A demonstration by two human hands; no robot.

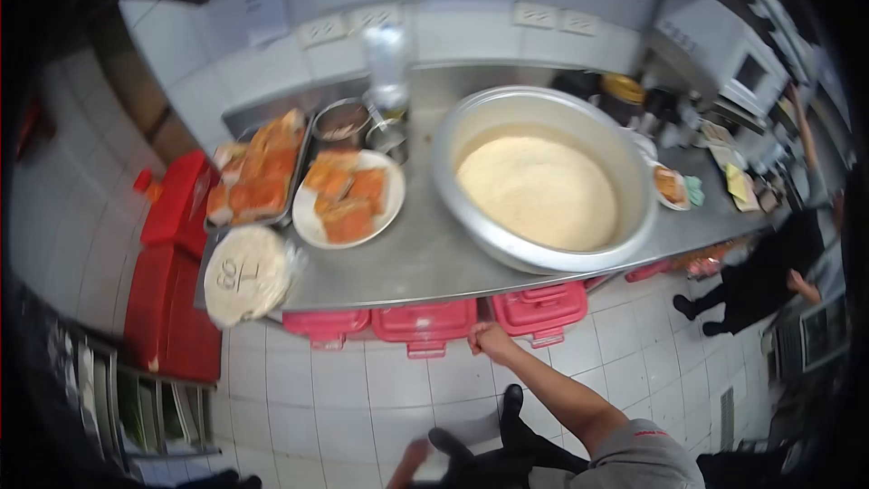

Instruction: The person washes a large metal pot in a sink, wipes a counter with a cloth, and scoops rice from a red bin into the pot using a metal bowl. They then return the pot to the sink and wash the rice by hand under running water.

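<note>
My right hand (490,342) is curled into a fist in front of the steel counter's front edge, over pink lidded bins. Nothing shows in it. Low in the view, my left hand (414,458) is smeared by motion beside my legs, so its fingers cannot be read. Nearest to the right hand on the counter stands a large metal pot (450,190), filled with a pale, grainy mass (539,186). Left of it, a white plate (395,206) carries orange-topped slabs. More such slabs (262,177) lie in a metal tray at the far left.
A round plastic-wrapped pack (244,273) overhangs the counter's left corner. Pink bins (425,321) sit under the counter (407,272). Red containers (172,308) stand at left. Metal pots (342,122) and a clear bottle (386,63) are at the back. Another person (769,263) stands at right.
</note>
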